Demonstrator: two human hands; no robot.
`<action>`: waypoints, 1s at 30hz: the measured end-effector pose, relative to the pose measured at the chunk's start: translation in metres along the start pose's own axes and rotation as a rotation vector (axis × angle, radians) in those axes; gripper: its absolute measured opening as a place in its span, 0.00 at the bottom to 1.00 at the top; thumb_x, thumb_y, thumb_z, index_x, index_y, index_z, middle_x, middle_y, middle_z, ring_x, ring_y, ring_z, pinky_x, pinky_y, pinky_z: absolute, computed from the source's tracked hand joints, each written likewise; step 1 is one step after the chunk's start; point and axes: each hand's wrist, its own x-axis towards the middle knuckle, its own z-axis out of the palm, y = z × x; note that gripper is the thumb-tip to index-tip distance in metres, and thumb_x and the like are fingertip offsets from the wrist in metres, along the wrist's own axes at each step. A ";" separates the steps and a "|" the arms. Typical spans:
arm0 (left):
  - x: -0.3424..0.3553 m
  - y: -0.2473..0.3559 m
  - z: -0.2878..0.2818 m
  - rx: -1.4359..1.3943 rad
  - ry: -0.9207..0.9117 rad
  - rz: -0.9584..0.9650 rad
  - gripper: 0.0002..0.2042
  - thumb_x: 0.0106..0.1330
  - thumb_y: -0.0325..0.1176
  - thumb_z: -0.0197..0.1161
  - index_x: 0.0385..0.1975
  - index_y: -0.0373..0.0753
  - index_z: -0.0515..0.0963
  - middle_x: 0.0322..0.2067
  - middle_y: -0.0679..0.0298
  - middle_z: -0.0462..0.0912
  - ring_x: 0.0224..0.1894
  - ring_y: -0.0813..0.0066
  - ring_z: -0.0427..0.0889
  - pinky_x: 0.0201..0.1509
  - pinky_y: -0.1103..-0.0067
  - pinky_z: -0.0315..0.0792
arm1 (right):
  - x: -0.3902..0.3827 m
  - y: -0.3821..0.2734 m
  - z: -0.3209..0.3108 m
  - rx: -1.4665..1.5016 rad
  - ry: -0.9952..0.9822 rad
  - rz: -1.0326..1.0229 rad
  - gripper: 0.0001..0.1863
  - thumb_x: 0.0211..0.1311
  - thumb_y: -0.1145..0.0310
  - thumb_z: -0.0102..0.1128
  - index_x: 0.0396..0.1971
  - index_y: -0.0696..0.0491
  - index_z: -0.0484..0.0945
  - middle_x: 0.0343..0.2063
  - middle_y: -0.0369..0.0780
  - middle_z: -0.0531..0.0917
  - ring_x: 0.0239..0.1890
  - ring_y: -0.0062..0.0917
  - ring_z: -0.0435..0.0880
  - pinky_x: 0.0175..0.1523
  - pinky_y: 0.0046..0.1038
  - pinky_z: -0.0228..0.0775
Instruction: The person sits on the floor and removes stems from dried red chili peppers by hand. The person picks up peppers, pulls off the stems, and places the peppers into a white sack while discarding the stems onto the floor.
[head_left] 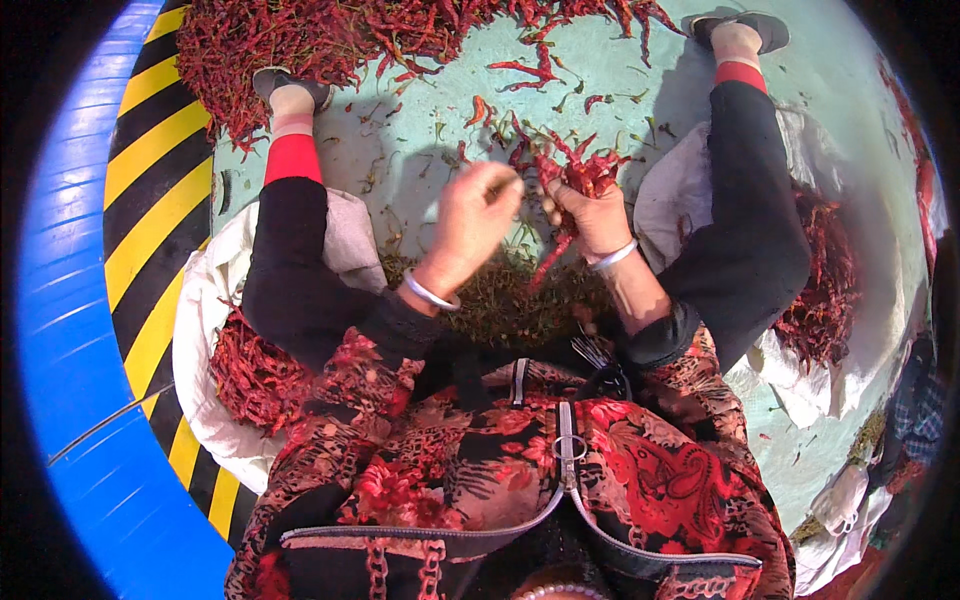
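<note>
My right hand (590,215) is closed round a bunch of dried red chillies (590,170), some hanging down below the fingers. Just to its left, my left hand (480,200) has curled, pinched fingers, slightly blurred; what they hold, if anything, is too small to make out. Between and below both hands lies a heap of green-brown stalks (490,305) on the pale green floor (410,110). Loose chillies and stalks (535,75) are scattered beyond my hands.
A large chilli pile (280,40) lies at the upper left. White sacks holding chillies (250,370) (810,280) sit beside both my bent legs. Yellow-black striped edging (150,250) and a blue padded surface (70,300) run along the left. Cloth bundles (835,500) lie at far right.
</note>
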 end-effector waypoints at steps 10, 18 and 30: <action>-0.026 -0.015 -0.035 -0.494 -0.546 -0.410 0.10 0.57 0.26 0.57 0.38 0.33 0.75 0.28 0.70 0.77 0.29 0.86 0.71 0.34 0.86 0.68 | -0.031 -0.008 0.001 -0.542 -0.340 0.035 0.07 0.49 0.75 0.61 0.31 0.54 0.77 0.18 0.27 0.74 0.19 0.09 0.66 0.23 0.14 0.59; -0.059 -0.030 -0.039 -0.188 -0.541 -0.067 0.07 0.53 0.25 0.58 0.31 0.31 0.74 0.26 0.63 0.74 0.29 0.76 0.72 0.33 0.80 0.67 | -0.053 0.002 0.015 -0.601 -0.245 -0.027 0.09 0.48 0.77 0.61 0.32 0.56 0.77 0.24 0.28 0.78 0.26 0.10 0.70 0.32 0.16 0.65; -0.023 -0.076 -0.040 0.345 -0.137 -0.100 0.10 0.50 0.27 0.55 0.34 0.39 0.70 0.35 0.54 0.69 0.37 0.54 0.71 0.36 0.67 0.67 | -0.065 -0.009 0.074 -0.457 -0.442 -0.103 0.11 0.47 0.71 0.63 0.32 0.56 0.76 0.23 0.28 0.76 0.25 0.12 0.71 0.30 0.19 0.66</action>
